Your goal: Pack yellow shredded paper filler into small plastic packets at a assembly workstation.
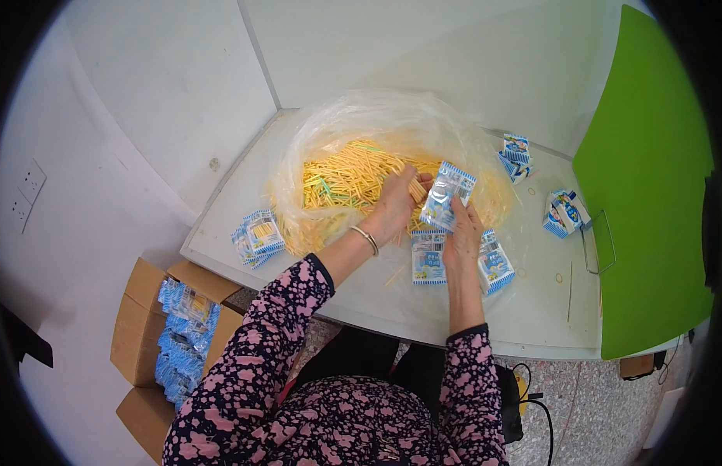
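Note:
My right hand (464, 233) grips a small blue-and-white striped packet (448, 196) and holds it tilted above the table. Close beside it, my left hand (395, 203), with a bangle at the wrist, is closed around a few thin yellow sticks (412, 189). Both hands are at the near right side of a large clear plastic bag (392, 109), which lies wide open. Inside it is a heap of loose yellow sticks (349, 171) with some green ones among them. Two more packets, a left one (428, 260) and a right one (494, 264), lie beneath my right wrist.
More packets (260, 233) lie at the table's left edge, others (515, 159) at the back right, and another group (564, 213) by a wire stand (602, 242). A green panel (648, 186) borders the right. An open cardboard box (140, 299) holding many packets stands lower left.

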### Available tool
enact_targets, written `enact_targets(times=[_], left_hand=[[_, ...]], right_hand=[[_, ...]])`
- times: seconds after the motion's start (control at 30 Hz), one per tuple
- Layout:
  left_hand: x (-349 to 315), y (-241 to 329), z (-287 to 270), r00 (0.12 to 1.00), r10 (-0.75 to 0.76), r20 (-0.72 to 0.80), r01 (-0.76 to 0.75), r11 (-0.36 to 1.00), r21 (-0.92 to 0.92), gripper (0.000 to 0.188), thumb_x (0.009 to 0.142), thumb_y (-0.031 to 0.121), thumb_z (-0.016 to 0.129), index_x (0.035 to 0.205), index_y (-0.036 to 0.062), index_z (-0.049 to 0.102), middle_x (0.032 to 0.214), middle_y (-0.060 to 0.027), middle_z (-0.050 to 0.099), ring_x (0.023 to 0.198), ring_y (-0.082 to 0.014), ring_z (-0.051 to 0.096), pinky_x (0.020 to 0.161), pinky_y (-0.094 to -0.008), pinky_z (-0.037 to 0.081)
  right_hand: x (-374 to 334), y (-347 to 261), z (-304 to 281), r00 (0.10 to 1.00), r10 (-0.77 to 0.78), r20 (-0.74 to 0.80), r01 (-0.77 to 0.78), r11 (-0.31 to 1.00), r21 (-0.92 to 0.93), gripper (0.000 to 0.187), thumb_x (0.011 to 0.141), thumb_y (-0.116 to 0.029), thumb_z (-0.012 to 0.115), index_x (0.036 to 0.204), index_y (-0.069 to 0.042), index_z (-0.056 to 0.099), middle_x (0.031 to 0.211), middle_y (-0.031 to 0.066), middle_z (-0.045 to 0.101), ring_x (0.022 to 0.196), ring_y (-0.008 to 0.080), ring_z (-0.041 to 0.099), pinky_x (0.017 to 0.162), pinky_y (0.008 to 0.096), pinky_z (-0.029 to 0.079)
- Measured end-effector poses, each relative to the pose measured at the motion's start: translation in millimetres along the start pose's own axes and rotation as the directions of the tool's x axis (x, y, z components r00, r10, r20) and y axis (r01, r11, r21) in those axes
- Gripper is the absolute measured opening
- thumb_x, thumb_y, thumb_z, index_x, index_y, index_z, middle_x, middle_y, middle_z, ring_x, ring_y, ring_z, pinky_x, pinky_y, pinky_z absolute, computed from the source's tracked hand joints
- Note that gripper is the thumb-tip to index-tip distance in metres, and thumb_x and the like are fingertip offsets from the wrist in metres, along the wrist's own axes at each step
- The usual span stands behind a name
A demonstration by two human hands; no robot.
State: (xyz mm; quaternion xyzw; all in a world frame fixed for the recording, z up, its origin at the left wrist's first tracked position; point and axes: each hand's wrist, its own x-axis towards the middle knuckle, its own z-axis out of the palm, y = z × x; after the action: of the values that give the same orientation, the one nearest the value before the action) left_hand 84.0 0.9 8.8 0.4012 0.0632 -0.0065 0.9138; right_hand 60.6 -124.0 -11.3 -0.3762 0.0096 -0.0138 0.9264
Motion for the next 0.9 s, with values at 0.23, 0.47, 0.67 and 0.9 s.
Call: enact_targets(times=[0.23, 0.47, 0.67, 0.9], left_hand=[[-16, 41, 18, 0.981, 0.120, 0.153, -0.130, 0.990, 0.060, 0.020, 0.094, 0.024, 0.041, 0.096, 0.0043, 0.043, 0.094, -0.0136, 0.057, 0.087, -0.0250, 0.061, 0.076, -0.0360, 0.049], [-31, 37, 28, 0.964, 0.050, 0.261, -0.100, 0.978, 0.182, 0.024, 0.095, 0.026, 0.041, 0.093, 0.0027, 0.048, 0.096, -0.0139, 0.059, 0.094, -0.0269, 0.060, 0.081, -0.0354, 0.049], [-42, 23, 27, 0.946, 0.000, 0.325, -0.099, 0.952, 0.289, 0.031, 0.094, 0.031, 0.043, 0.096, 0.0005, 0.050, 0.098, -0.0140, 0.059, 0.095, -0.0240, 0.060, 0.080, -0.0335, 0.050], [-56, 18, 28, 0.903, 0.139, 0.406, -0.308, 0.869, 0.388, 0.036, 0.095, 0.034, 0.040, 0.099, -0.0005, 0.050, 0.097, -0.0129, 0.059, 0.098, -0.0207, 0.058, 0.082, -0.0314, 0.048]], right_hand=[[-14, -32, -26, 0.949, 0.238, 0.209, -0.143, 0.911, -0.388, 0.015, 0.083, -0.015, 0.063, 0.090, -0.002, 0.064, 0.080, 0.0001, 0.063, 0.068, 0.0042, 0.056, 0.062, 0.0181, 0.043], [-20, -34, -37, 0.884, 0.341, 0.320, -0.162, 0.866, -0.473, 0.016, 0.084, -0.016, 0.062, 0.088, -0.001, 0.064, 0.078, -0.0007, 0.062, 0.066, 0.0039, 0.054, 0.061, 0.0178, 0.042], [-26, -39, -36, 0.863, 0.361, 0.354, -0.185, 0.877, -0.443, 0.017, 0.085, -0.016, 0.061, 0.089, 0.000, 0.064, 0.079, 0.0002, 0.063, 0.067, 0.0045, 0.056, 0.062, 0.0179, 0.044], [-27, -34, -47, 0.868, 0.355, 0.347, -0.174, 0.872, -0.457, 0.018, 0.085, -0.015, 0.061, 0.089, 0.001, 0.065, 0.080, 0.0011, 0.064, 0.068, 0.0054, 0.057, 0.062, 0.0188, 0.044]])
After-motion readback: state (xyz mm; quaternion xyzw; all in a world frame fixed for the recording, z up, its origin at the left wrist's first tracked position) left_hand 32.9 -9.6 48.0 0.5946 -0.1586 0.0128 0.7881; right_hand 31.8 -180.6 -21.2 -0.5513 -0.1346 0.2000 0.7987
